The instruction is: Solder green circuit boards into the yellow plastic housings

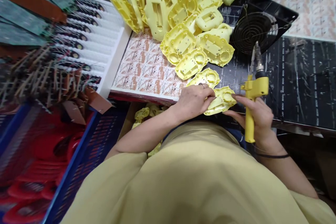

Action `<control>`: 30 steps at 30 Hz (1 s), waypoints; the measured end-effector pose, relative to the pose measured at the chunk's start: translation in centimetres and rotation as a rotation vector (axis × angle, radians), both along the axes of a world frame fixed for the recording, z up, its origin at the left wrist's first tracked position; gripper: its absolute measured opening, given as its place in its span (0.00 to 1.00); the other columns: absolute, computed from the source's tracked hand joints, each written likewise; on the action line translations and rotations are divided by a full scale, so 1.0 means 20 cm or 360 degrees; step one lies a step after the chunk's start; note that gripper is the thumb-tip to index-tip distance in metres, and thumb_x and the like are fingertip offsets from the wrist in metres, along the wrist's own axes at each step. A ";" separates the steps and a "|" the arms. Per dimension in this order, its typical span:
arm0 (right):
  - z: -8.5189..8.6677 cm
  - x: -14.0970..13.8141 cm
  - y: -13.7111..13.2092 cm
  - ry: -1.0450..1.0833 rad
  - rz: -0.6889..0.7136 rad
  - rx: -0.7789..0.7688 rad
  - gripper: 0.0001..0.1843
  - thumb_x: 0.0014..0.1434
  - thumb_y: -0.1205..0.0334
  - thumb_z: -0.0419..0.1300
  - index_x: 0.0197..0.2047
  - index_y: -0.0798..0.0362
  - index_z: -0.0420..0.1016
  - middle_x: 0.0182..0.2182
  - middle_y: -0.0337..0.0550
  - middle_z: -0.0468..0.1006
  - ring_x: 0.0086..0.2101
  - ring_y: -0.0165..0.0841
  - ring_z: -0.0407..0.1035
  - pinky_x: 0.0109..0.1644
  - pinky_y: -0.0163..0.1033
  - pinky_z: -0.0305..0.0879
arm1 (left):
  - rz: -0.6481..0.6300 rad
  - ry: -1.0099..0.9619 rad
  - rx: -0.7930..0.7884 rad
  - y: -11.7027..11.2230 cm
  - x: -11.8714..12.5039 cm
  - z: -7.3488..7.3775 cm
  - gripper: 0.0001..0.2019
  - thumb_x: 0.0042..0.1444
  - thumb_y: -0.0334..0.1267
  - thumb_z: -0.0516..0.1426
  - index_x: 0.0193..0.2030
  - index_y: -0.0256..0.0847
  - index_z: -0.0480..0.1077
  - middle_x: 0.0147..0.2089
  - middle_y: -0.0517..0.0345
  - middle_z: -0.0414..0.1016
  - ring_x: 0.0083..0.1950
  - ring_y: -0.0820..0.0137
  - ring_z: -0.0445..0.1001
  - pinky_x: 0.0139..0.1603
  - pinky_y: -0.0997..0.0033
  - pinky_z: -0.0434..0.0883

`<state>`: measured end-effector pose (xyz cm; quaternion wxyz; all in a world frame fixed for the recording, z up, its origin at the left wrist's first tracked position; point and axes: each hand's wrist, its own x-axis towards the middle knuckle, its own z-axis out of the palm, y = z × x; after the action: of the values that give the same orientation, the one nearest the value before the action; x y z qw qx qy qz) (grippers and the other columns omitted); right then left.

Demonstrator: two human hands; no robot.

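Note:
My left hand [193, 99] grips a yellow plastic housing shell [222, 100] at the table's near edge, fingers curled over its left side. My right hand [256, 115] is wrapped round the handle of a yellow soldering gun [253, 92], whose metal tip points up and away, and its fingertips touch the shell's right edge. A second yellow shell [206, 77] lies just behind the held one.
A pile of several yellow shells [183, 17] covers the table's far middle. A black fan [250, 31] sits behind the soldering gun. A white slotted tray of green circuit boards [86, 38] is at left. A blue crate with red parts [39, 168] stands lower left.

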<state>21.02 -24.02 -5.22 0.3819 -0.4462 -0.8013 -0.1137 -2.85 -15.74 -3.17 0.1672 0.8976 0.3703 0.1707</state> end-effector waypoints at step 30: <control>0.01 0.12 0.13 -0.0151 0.0290 -0.0208 0.25 0.67 0.50 0.72 0.63 0.45 0.76 0.47 0.44 0.88 0.40 0.39 0.84 0.58 0.51 0.82 | 0.0262 -0.0015 0.0289 0.09 -0.06 -0.14 0.10 0.72 0.31 0.56 0.43 0.41 0.80 0.43 0.49 0.86 0.53 0.58 0.80 0.46 0.64 0.76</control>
<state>23.41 -21.46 -5.02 0.3224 -0.3896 -0.8614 -0.0469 -3.98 -13.99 -5.87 0.0722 0.8748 0.4250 0.2210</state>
